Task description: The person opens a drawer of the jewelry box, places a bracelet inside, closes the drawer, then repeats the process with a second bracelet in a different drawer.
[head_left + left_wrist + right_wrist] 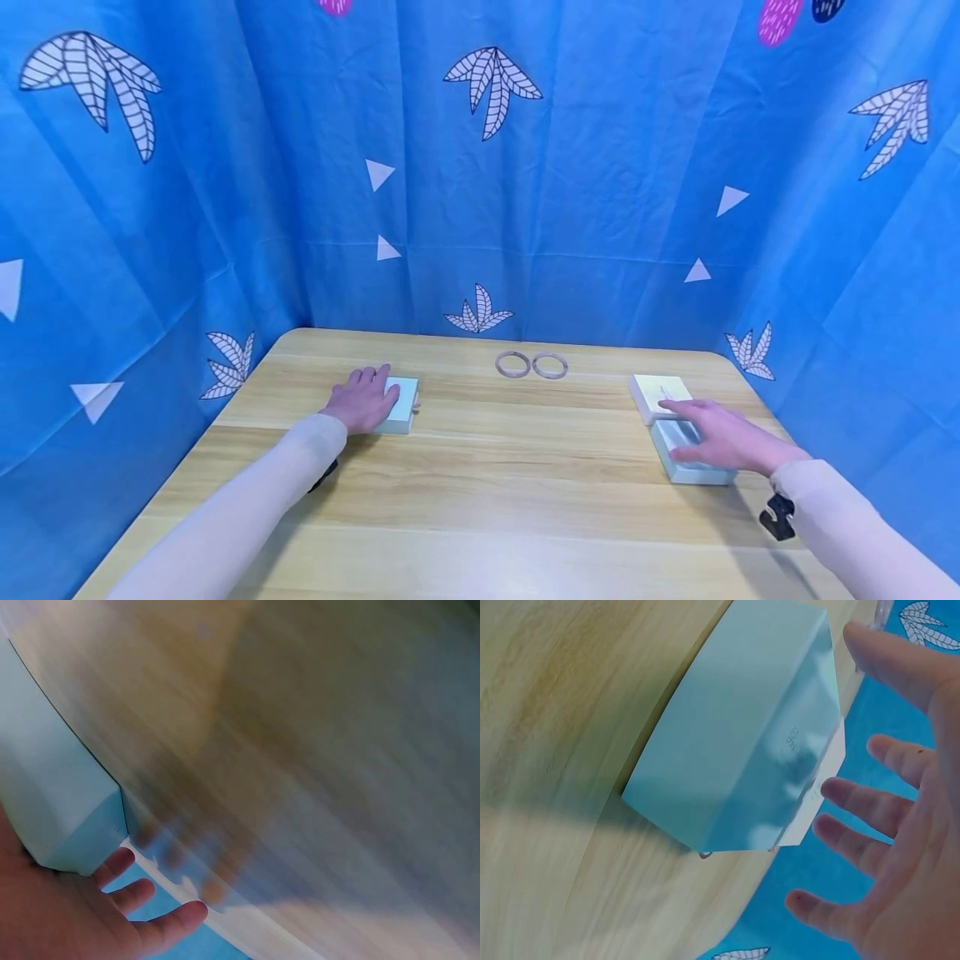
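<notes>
Toward three o'clock on the wooden table (487,492), the pale-blue box (699,474) lies beneath your right hand (723,437), fingers spread.

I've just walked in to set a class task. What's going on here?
A person reaches across a wooden table. Their left grip, fingers extended, lies over the edge of the left light blue box. Their right grip is spread above the right light blue box, holding nothing. A cream box sits beyond that one, and two rings lie near the far edge.
</notes>
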Tool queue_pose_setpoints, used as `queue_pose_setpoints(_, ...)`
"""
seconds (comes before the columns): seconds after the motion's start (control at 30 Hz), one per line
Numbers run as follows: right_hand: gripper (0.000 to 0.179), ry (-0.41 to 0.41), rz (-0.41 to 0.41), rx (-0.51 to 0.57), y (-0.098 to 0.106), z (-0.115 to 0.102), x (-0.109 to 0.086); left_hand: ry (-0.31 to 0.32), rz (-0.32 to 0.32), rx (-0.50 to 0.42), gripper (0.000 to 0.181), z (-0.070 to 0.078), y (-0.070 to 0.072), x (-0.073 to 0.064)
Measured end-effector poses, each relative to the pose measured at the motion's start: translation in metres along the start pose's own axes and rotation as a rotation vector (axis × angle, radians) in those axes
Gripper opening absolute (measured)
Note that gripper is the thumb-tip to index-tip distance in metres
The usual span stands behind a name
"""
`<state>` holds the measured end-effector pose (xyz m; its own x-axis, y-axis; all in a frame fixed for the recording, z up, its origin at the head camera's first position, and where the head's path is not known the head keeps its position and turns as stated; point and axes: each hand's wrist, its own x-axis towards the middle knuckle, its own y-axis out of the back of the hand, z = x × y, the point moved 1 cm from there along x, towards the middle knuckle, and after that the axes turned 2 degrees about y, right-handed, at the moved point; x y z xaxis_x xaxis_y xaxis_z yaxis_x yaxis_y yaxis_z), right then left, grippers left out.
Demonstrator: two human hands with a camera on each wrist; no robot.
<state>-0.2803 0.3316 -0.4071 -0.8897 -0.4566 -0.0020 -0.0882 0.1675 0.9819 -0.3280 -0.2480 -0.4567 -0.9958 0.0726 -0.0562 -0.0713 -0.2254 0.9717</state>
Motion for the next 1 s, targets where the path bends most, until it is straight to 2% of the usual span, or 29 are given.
queue_pose_setpoints(0.2,0.088,-0.012,-0.039,0.019,-0.0005,0.0007,-0.0015,-0.003,0.003,0.006,0.071,0.0005,0.0002,-0.0008)
queue_pose_setpoints(0.47,0.083,-0.008,-0.067,0.011,0.0002,0.0003,-0.0019,-0.004,0.002,0.01,0.071,0.0009,0.0013,-0.0007)
queue_pose_setpoints(0.7,0.093,-0.006,-0.094,0.01,-0.0004,0.0003,-0.0055,-0.001,-0.005,0.0,0.073,0.0015,0.0017,-0.0004)
queue_pose_setpoints(1.0,0.096,-0.035,-0.122,0.011,-0.0036,0.003,-0.0046,0.002,-0.007,0.007,0.07,0.0012,0.003,-0.0004)
